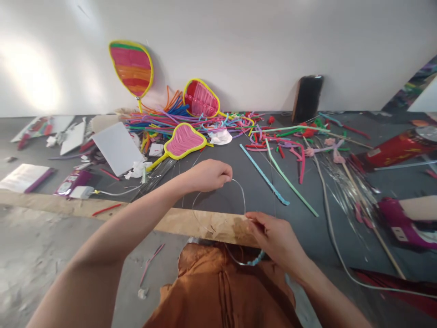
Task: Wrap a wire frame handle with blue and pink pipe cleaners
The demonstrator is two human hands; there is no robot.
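A thin, pale wire (243,193) curves in a loop between my two hands, above the table's front edge. My left hand (213,175) is closed, its fingers pinching the upper part of the wire. Lower and to the right, my right hand (271,232) pinches the wire between thumb and fingers. Below that hand, fuzzy light-blue pipe cleaner (256,258) is wound round a stretch of the wire, in front of the brown clothing. On the dark table beyond lie a loose light-blue pipe cleaner (264,175) and a light-green pipe cleaner (290,175).
Yellow-rimmed paddle shapes, one pink (186,141), stand or lie behind my left hand near heaped pipe cleaners (164,116). A phone (307,98) leans on the wall. A red can (403,148), a purple glue gun (399,223) and a cable (329,218) lie right.
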